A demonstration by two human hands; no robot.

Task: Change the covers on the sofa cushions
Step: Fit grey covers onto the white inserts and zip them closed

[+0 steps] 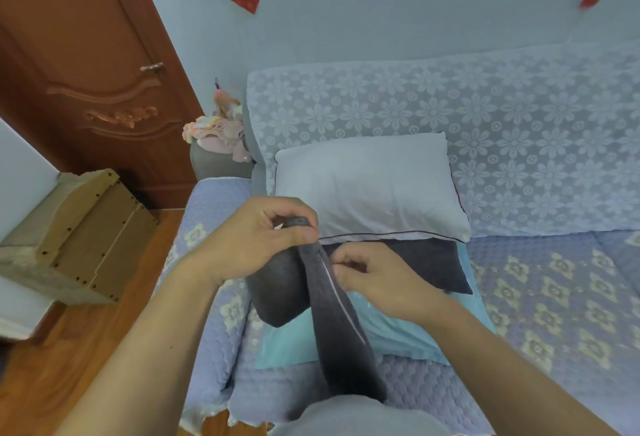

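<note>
A dark grey cushion cover (pixel 343 342) with a pale zip line along its edge stretches from my lap up toward the sofa seat. My left hand (pixel 256 241) grips its upper corner, fingers curled round the fabric. My right hand (pixel 367 271) pinches something small at the zip edge just to the right; I take it for the zip pull, but it is too small to be sure. Under the cover lies a light blue cover (pixel 398 335), flat on the seat. A white bare pillow (pixel 370 186) leans against the sofa back behind both hands.
The sofa (pixel 540 297) has a quilted lilac seat cover and a lace-patterned back. A heap of pastel cloth (pixel 218 134) sits on the left armrest. A cardboard box (pixel 79 238) stands on the wooden floor at left, before a brown door (pixel 86 71).
</note>
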